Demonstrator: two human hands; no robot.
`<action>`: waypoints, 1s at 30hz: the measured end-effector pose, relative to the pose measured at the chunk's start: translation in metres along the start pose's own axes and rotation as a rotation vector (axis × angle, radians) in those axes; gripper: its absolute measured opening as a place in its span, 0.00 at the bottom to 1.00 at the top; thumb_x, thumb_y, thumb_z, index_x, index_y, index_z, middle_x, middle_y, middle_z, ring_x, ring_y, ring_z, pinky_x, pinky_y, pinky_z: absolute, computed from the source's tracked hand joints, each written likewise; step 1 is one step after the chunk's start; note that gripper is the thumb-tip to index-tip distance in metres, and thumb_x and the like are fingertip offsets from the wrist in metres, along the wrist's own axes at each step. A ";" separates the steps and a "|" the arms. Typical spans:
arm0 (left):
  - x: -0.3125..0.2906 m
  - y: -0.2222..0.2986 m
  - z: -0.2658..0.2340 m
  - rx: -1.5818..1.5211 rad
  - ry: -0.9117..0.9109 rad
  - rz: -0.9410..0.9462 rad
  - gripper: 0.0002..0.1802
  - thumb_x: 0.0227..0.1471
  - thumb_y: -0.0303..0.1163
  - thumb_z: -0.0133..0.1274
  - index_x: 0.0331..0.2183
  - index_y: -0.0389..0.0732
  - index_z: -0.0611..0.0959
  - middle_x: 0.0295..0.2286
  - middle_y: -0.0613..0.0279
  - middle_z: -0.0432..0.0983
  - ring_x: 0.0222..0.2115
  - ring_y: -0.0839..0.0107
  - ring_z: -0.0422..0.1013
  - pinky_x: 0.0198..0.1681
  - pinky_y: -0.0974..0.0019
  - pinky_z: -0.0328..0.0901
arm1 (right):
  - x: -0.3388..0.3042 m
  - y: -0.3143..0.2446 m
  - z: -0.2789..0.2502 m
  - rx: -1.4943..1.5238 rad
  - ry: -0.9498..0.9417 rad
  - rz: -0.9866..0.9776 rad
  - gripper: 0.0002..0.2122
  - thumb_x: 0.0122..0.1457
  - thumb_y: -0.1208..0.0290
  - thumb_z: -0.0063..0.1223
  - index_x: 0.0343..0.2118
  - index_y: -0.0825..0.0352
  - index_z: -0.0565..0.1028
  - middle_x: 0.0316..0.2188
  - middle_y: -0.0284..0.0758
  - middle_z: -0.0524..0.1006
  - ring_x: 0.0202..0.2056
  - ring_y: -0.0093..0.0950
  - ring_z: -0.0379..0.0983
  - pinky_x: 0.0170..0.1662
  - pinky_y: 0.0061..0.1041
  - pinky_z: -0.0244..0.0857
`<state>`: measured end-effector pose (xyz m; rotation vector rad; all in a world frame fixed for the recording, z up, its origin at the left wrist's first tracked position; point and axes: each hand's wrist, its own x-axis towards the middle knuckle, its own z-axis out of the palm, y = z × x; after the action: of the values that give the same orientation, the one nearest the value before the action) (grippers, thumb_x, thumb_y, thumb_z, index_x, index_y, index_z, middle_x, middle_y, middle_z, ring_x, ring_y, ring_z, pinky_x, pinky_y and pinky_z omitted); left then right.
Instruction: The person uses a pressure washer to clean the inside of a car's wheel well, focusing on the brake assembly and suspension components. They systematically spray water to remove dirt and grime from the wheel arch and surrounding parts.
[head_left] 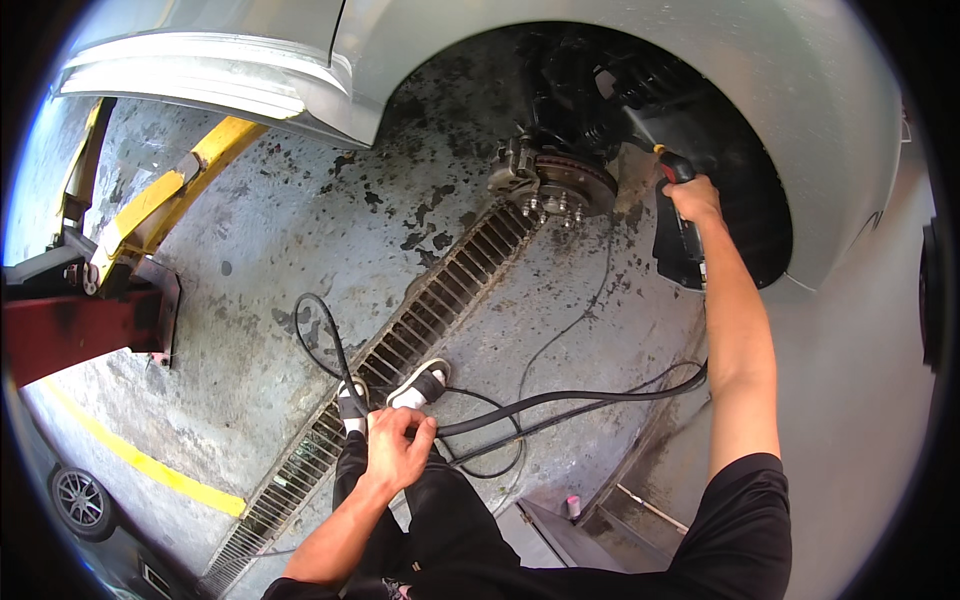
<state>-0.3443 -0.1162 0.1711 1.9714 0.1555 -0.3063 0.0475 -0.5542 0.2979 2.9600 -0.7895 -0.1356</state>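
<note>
My right hand (695, 200), arm stretched out, is closed around the grip of a black and red spray gun (676, 167) with a yellow part near its front. The gun points into the wheel arch, and a pale streak stretches from its tip toward the dark suspension parts (575, 110). Left of the gun sits a bare brake disc (578, 185) with wheel studs, its caliper (516, 168) at the left side. In front of my body, my left hand (398, 448) is closed on a black hose (540, 401), which loops left and runs away to the right.
A silver car body (835, 120) arches over the work. To the left stand a yellow lift arm (165, 200) and its red base (90, 325). A floor grate (440, 300) runs beneath my feet, with hose loops across it. A grey box (555, 535) stands near my legs.
</note>
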 end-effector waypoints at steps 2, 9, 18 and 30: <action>-0.001 -0.004 -0.002 0.002 0.026 -0.002 0.10 0.53 0.36 0.60 0.26 0.41 0.82 0.22 0.59 0.77 0.27 0.58 0.72 0.43 0.57 0.60 | -0.017 -0.027 -0.004 0.045 -0.133 0.025 0.28 0.46 0.59 0.66 0.47 0.74 0.79 0.45 0.52 0.81 0.50 0.42 0.79 0.53 0.33 0.70; 0.000 -0.009 -0.018 0.029 0.011 -0.036 0.11 0.53 0.35 0.59 0.25 0.39 0.81 0.21 0.58 0.77 0.27 0.58 0.72 0.42 0.56 0.61 | -0.028 -0.025 -0.006 0.132 -0.175 0.073 0.24 0.45 0.58 0.66 0.40 0.74 0.81 0.33 0.47 0.83 0.37 0.36 0.83 0.43 0.31 0.73; -0.003 -0.010 -0.028 0.011 0.014 -0.045 0.11 0.54 0.35 0.58 0.25 0.40 0.81 0.20 0.59 0.77 0.26 0.59 0.72 0.43 0.57 0.60 | -0.056 -0.038 -0.008 0.099 -0.233 0.055 0.22 0.46 0.60 0.65 0.38 0.74 0.81 0.29 0.45 0.83 0.34 0.34 0.83 0.41 0.30 0.73; -0.015 -0.019 -0.048 0.015 -0.007 -0.073 0.11 0.54 0.36 0.58 0.25 0.40 0.82 0.20 0.59 0.77 0.25 0.60 0.72 0.43 0.58 0.60 | -0.088 -0.073 -0.016 0.073 -0.224 0.000 0.20 0.46 0.61 0.66 0.36 0.74 0.82 0.28 0.45 0.83 0.30 0.33 0.82 0.39 0.30 0.73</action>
<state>-0.3561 -0.0639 0.1772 1.9820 0.2215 -0.3621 0.0096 -0.4463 0.3123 3.0501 -0.8352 -0.4553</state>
